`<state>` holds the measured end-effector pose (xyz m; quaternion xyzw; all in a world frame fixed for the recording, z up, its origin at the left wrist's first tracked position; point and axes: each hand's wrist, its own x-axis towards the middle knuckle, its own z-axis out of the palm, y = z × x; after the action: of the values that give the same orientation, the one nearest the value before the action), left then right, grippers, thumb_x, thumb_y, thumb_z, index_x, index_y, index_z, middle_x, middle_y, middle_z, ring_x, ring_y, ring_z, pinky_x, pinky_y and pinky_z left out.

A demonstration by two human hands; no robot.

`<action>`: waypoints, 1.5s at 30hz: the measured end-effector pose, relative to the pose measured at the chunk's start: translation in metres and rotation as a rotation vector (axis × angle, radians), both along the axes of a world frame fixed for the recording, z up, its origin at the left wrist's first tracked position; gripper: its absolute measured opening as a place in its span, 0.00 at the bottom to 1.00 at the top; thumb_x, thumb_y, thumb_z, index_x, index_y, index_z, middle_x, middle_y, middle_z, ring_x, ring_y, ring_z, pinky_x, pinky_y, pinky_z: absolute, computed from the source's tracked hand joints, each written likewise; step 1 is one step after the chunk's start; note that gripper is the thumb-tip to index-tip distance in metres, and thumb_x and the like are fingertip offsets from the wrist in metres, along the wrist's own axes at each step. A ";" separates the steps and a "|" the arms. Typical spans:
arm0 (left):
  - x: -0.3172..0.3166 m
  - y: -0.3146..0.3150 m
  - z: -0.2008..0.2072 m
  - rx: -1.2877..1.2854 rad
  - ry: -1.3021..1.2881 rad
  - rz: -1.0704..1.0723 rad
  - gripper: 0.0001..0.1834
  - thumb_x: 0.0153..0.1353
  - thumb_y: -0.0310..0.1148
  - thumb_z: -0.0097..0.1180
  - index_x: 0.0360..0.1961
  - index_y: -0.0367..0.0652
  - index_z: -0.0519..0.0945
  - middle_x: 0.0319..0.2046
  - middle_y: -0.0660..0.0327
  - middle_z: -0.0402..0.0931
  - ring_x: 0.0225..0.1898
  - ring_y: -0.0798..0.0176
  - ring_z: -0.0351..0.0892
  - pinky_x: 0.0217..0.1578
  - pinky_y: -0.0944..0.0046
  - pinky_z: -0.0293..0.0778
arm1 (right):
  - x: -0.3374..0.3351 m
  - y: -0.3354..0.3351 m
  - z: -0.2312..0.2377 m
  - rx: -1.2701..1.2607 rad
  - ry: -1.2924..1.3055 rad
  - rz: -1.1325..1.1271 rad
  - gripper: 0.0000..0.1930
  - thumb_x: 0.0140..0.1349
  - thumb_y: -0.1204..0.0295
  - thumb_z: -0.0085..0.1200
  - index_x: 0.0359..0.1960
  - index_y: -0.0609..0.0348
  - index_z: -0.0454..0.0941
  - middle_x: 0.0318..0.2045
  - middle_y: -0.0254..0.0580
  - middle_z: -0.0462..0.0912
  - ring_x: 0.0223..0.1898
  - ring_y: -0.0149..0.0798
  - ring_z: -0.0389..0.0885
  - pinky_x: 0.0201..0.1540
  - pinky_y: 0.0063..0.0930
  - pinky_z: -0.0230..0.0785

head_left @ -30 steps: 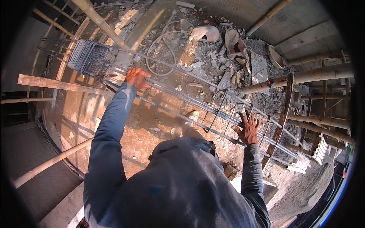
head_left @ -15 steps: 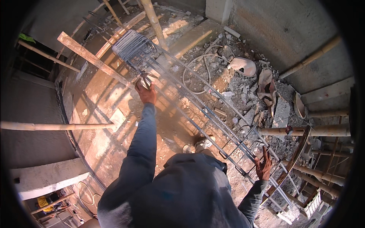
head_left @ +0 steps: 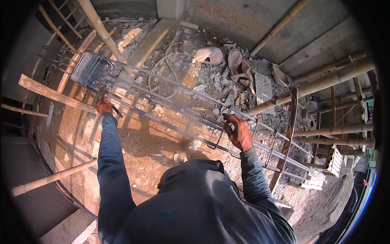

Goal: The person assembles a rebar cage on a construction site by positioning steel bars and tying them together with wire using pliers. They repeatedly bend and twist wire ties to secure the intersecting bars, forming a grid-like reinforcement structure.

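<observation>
A long rebar cage lies slantwise before me, its ribbed steel bars running from far left to near right. Square stirrups are packed in a bundle at its far left end; several more stirrups are spaced along the right part. My left hand is closed beside the bundle, around a dark pincers-like tool whose handle sticks out to the right. Over the bars at the right, my right hand has thumb and fingers apart, fingertips at a stirrup; whether they touch it is unclear.
Past the cage lie broken rubble, a looped pale hose, a cut-open whitish container and torn sacks. Bamboo poles cross at the right. A timber board lies by my left hand, and an upright plank supports the bars.
My view has turned, shifting the scene leftward. My right hand has moved left along the bars, away from the plank. My left hand stays near the stirrup bundle with the tool.
</observation>
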<state>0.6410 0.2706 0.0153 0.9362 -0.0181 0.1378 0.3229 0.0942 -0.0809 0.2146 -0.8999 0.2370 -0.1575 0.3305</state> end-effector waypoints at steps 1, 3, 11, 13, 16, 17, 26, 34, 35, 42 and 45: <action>0.000 -0.001 0.010 0.091 -0.087 0.023 0.22 0.68 0.51 0.60 0.44 0.42 0.88 0.38 0.45 0.87 0.41 0.38 0.85 0.44 0.45 0.78 | 0.007 0.012 0.000 -0.006 0.014 0.061 0.17 0.66 0.67 0.62 0.54 0.58 0.82 0.46 0.54 0.84 0.42 0.62 0.84 0.44 0.49 0.76; -0.001 0.001 0.042 0.017 -0.178 -0.009 0.29 0.68 0.58 0.57 0.46 0.39 0.87 0.38 0.44 0.86 0.41 0.36 0.84 0.44 0.45 0.77 | 0.013 0.036 0.003 -0.069 0.072 0.140 0.17 0.68 0.66 0.59 0.56 0.57 0.80 0.46 0.52 0.83 0.43 0.62 0.83 0.45 0.51 0.77; -0.100 -0.030 0.245 -0.209 -0.386 -0.306 0.19 0.75 0.46 0.55 0.44 0.38 0.84 0.33 0.55 0.84 0.32 0.57 0.80 0.37 0.59 0.74 | 0.048 0.092 0.023 0.149 -0.095 0.307 0.30 0.67 0.65 0.62 0.70 0.54 0.69 0.64 0.55 0.74 0.61 0.61 0.77 0.61 0.49 0.74; -0.160 -0.050 0.278 -0.402 -0.208 -0.502 0.16 0.76 0.42 0.56 0.44 0.37 0.83 0.32 0.60 0.82 0.30 0.66 0.76 0.35 0.65 0.72 | 0.066 0.103 0.029 0.135 -0.187 0.317 0.44 0.63 0.60 0.66 0.77 0.53 0.56 0.72 0.59 0.62 0.69 0.66 0.67 0.69 0.50 0.67; -0.264 -0.087 0.290 -0.625 0.032 -0.764 0.11 0.75 0.36 0.57 0.42 0.38 0.81 0.31 0.64 0.80 0.30 0.74 0.72 0.33 0.70 0.68 | 0.074 0.116 0.037 -0.036 -0.374 0.246 0.56 0.59 0.52 0.69 0.80 0.58 0.45 0.73 0.63 0.58 0.71 0.67 0.62 0.72 0.50 0.62; -0.294 -0.099 0.290 -0.673 0.109 -0.844 0.10 0.75 0.36 0.57 0.40 0.38 0.81 0.31 0.63 0.80 0.30 0.74 0.72 0.32 0.71 0.68 | 0.073 0.118 0.038 -0.055 -0.323 0.226 0.61 0.55 0.49 0.72 0.80 0.62 0.42 0.73 0.67 0.57 0.72 0.68 0.60 0.73 0.52 0.59; -0.388 -0.208 0.289 -0.491 0.452 -0.969 0.11 0.69 0.32 0.63 0.34 0.34 0.81 0.23 0.58 0.80 0.24 0.70 0.75 0.27 0.63 0.71 | 0.008 0.086 0.033 0.248 -0.095 -0.017 0.60 0.53 0.62 0.73 0.78 0.73 0.41 0.70 0.71 0.60 0.68 0.70 0.64 0.70 0.54 0.60; -0.384 -0.278 0.284 -0.494 0.180 -1.026 0.17 0.68 0.40 0.65 0.34 0.34 0.81 0.22 0.53 0.79 0.22 0.59 0.79 0.27 0.57 0.73 | 0.009 0.008 0.038 0.830 -0.203 -0.175 0.25 0.71 0.70 0.55 0.66 0.68 0.67 0.45 0.52 0.82 0.42 0.51 0.81 0.46 0.41 0.73; -0.381 -0.280 0.268 -0.454 0.288 -0.969 0.19 0.68 0.43 0.65 0.35 0.34 0.81 0.23 0.52 0.80 0.24 0.57 0.79 0.28 0.56 0.74 | 0.004 -0.017 0.045 0.702 -0.080 -0.198 0.20 0.71 0.70 0.55 0.61 0.67 0.71 0.38 0.49 0.82 0.36 0.47 0.79 0.41 0.40 0.71; -0.455 -0.312 0.131 0.147 0.099 -0.911 0.30 0.72 0.55 0.55 0.46 0.32 0.81 0.45 0.46 0.84 0.43 0.45 0.85 0.57 0.42 0.70 | 0.024 -0.207 0.052 -0.619 0.200 0.472 0.11 0.66 0.70 0.57 0.48 0.59 0.80 0.39 0.52 0.85 0.42 0.60 0.83 0.41 0.48 0.78; -0.467 -0.321 0.104 0.187 0.212 -0.923 0.27 0.74 0.51 0.53 0.46 0.32 0.80 0.42 0.48 0.83 0.41 0.48 0.84 0.60 0.40 0.61 | 0.041 -0.239 0.039 -0.905 0.234 0.692 0.09 0.63 0.69 0.58 0.43 0.53 0.81 0.37 0.43 0.84 0.41 0.50 0.84 0.37 0.40 0.81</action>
<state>0.1742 -0.0500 0.1196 0.8643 -0.4110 -0.1181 0.2648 0.1355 -0.3194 0.2538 -0.9881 -0.1271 -0.0255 -0.0829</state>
